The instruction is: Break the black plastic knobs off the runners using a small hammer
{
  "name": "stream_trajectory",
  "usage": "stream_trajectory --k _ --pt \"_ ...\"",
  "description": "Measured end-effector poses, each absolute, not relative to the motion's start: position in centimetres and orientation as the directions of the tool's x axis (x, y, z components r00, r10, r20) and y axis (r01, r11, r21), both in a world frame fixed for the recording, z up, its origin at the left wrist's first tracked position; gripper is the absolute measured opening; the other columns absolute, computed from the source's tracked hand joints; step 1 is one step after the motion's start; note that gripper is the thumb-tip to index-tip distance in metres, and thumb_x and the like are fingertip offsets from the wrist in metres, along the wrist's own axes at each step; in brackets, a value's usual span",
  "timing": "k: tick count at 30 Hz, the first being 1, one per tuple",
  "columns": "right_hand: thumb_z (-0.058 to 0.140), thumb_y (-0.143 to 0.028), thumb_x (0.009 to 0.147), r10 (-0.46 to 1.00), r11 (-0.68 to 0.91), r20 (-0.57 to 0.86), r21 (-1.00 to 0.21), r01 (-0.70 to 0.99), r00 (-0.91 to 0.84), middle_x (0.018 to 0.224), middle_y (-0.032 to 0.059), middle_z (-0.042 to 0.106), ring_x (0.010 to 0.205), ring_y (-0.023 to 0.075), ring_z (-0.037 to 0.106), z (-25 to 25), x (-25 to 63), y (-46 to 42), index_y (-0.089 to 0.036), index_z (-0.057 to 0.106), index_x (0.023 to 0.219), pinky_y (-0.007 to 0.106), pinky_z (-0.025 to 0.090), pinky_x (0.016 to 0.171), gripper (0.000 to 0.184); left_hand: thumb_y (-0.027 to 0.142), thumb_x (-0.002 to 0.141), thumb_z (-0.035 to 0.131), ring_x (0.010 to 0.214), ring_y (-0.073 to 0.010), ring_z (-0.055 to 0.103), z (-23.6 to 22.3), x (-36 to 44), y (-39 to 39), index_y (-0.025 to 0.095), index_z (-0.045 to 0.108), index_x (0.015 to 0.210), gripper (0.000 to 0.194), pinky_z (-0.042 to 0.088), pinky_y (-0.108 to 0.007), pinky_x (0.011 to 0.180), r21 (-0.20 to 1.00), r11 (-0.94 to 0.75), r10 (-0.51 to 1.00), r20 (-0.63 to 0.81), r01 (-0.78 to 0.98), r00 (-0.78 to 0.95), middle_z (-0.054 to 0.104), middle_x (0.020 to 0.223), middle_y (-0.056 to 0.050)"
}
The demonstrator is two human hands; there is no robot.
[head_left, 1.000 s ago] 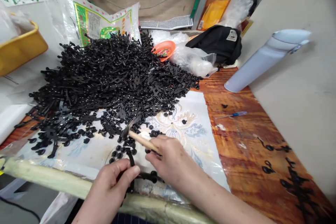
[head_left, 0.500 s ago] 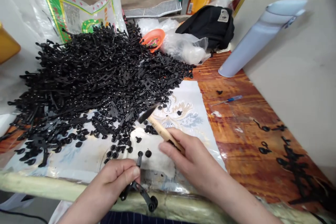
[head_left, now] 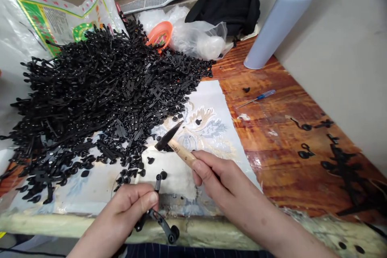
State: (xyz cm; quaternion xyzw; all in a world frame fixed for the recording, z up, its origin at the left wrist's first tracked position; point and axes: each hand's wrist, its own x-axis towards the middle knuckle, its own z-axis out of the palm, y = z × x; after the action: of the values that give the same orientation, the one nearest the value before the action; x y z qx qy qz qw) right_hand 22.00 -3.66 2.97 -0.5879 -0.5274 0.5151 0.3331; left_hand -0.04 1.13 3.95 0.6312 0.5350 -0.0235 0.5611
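Note:
My left hand (head_left: 133, 205) pinches a black jointed plastic part (head_left: 161, 225) between thumb and fingers. One end of it points up over a pale cloth pad (head_left: 178, 183), and the other hangs past the table's front edge. In my right hand (head_left: 214, 173) is a small hammer (head_left: 178, 151), gripped by its wooden handle. Its dark wedge-shaped head is over the mat, left of the hand and apart from the held part. Small black round pieces (head_left: 150, 160) lie around the pad.
A large heap of black plastic parts (head_left: 99, 88) covers the left side. Behind it are a printed sack (head_left: 69, 20) and an orange dish (head_left: 160, 34). A pale blue bottle (head_left: 278, 20), a blue screwdriver (head_left: 256, 98) and more black parts (head_left: 341, 165) are on the right.
The view has shifted slightly. My right hand has turned the hammer a little and moved its grip on the handle. The left hand keeps hold of the black part.

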Motion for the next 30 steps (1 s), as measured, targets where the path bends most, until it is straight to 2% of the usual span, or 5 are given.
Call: stream_trajectory --k 12,17,21,25,30 --pt "0.034 -0.036 0.101 0.963 -0.206 -0.245 -0.939 0.276 -0.115 0.059 -0.0072 0.042 0.053 0.0102 0.043 2.9 22.3 -4.1 -0.023 0.046 0.075 0.024 0.033 0.051 0.032 0.054 0.086 0.039 0.061 -0.0162 0.033 3.8 0.6 1.4 0.022 0.046 0.062 0.041 0.027 -0.029 0.058 0.641 0.182 0.594 -0.676 0.745 0.436 0.036 0.06 0.004" --pt "0.035 -0.029 0.1 0.984 -0.105 -0.146 -0.936 0.336 -0.099 0.062 -0.006 0.049 0.055 0.0104 0.049 3.2 22.4 -4.5 -0.023 0.047 0.076 0.024 0.037 0.052 0.028 0.055 0.083 0.041 0.06 -0.016 0.032 3.8 0.7 1.8 0.022 0.047 0.062 0.04 0.026 -0.029 0.057 0.636 0.21 0.587 -0.689 0.743 0.424 0.034 0.059 0.005" --pt "0.038 -0.023 0.1 0.991 0.056 -0.008 -0.881 0.471 -0.133 0.079 -0.0015 0.066 0.068 0.0142 0.062 3.1 22.8 -5.5 -0.026 0.057 0.106 0.025 0.047 0.061 0.021 0.055 0.083 0.042 0.059 -0.0157 0.031 3.6 0.8 1.7 0.023 0.044 0.06 0.039 0.026 -0.029 0.057 0.655 0.223 0.589 -0.681 0.723 0.436 0.033 0.059 0.006" --pt "0.036 -0.018 0.098 0.965 0.224 0.087 -0.765 0.604 -0.247 0.108 0.0059 0.073 0.086 0.0198 0.071 3.4 23.7 -6.4 -0.027 0.045 0.139 0.03 0.058 0.071 0.044 0.05 0.082 0.042 0.058 -0.0153 0.03 3.4 0.7 1.4 0.023 0.046 0.06 0.035 0.024 -0.029 0.056 0.676 0.249 0.597 -0.671 0.693 0.44 0.032 0.057 0.006" --pt "0.043 -0.017 0.095 0.947 0.319 0.211 -0.685 0.655 -0.241 0.118 0.0052 0.071 0.095 0.0209 0.072 3.6 24.3 -6.7 -0.034 0.031 0.15 0.025 0.06 0.074 0.059 0.047 0.081 0.043 0.06 -0.0157 0.034 3.2 0.6 1.3 0.022 0.047 0.06 0.032 0.026 -0.029 0.058 0.702 0.274 0.595 -0.661 0.658 0.458 0.036 0.058 0.005"
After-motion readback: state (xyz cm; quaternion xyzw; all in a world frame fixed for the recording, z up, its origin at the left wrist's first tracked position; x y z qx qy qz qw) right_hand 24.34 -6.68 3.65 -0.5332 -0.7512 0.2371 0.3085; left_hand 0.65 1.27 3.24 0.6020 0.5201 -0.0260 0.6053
